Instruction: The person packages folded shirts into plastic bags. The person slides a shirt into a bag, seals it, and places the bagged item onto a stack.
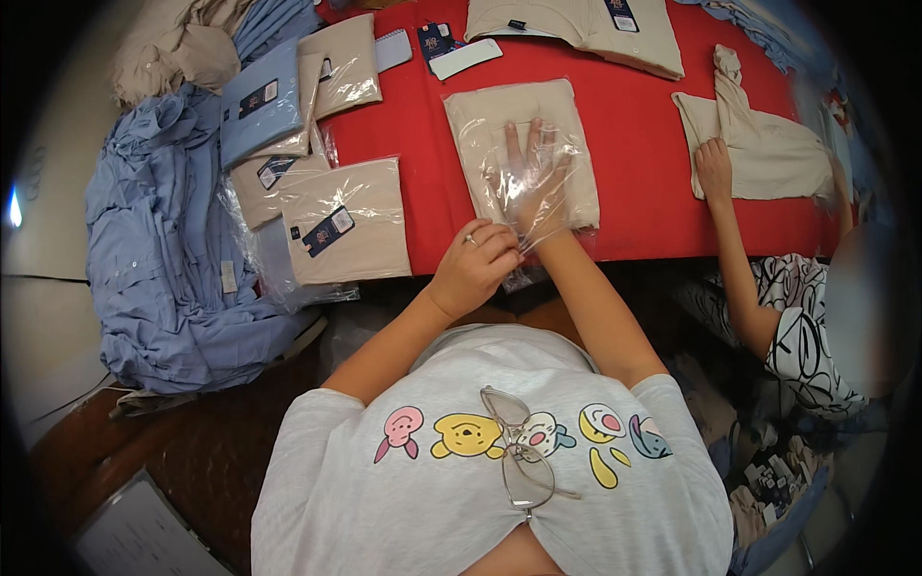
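A folded beige garment [475,113] lies inside a clear plastic bag [588,213] on the red-covered table. My right hand [538,182] reaches into the bag through its near end. Its fingers are stretched out and lie flat on the garment, seen through the shiny plastic. At the near end of the bag, my left hand [477,254] is closed on the bag's edge, just left of my right wrist. A ring shows on one of its fingers.
Bagged beige garments [351,226] with dark tags lie to the left, near a bagged blue one [259,101]. Blue clothes [158,240] are heaped at far left. More folded beige garments [576,29] lie beyond. At right, a co-worker's hand [713,171] touches a beige garment [768,154].
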A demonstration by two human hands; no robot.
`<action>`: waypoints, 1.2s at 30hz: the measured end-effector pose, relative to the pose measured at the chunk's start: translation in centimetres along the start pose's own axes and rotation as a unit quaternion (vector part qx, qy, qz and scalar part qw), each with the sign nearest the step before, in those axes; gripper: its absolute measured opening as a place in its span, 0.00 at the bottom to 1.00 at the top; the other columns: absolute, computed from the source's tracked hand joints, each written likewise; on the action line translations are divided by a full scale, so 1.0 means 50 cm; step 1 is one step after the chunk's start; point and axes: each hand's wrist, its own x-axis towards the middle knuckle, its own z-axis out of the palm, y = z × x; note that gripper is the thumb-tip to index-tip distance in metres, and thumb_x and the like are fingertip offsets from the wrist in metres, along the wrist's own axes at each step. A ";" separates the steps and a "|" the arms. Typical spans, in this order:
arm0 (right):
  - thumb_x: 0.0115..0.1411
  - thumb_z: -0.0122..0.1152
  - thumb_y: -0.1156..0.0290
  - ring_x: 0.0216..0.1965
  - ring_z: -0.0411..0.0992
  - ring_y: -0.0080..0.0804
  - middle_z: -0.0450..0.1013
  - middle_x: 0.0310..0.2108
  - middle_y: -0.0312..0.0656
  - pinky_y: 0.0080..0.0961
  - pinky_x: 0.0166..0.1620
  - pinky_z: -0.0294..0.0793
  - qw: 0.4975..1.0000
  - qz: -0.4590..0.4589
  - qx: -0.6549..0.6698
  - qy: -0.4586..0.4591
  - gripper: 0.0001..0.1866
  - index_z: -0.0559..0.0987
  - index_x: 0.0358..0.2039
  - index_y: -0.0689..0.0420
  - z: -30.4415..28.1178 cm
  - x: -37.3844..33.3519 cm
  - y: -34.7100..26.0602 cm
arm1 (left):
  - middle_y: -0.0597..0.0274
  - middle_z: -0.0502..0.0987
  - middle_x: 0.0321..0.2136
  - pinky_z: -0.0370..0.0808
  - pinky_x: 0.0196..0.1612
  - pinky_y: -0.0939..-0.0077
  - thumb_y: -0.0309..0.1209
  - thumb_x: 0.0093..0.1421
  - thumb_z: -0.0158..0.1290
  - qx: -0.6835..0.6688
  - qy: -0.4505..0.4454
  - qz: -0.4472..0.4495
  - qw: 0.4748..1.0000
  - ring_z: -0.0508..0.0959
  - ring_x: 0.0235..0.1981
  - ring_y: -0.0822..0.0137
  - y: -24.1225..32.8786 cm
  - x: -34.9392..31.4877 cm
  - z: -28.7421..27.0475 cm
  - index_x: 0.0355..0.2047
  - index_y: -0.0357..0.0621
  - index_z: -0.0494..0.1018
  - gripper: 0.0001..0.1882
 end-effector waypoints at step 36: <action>0.64 0.71 0.72 0.59 0.76 0.44 0.78 0.59 0.43 0.44 0.65 0.72 0.982 -0.015 0.186 -0.027 0.20 0.84 0.57 0.56 -0.217 -0.401 0.180 | 0.55 0.47 0.83 0.43 0.80 0.33 0.66 0.69 0.50 0.134 -0.132 -0.011 0.982 0.46 0.82 0.45 -0.150 0.048 0.207 0.79 0.74 0.59 0.41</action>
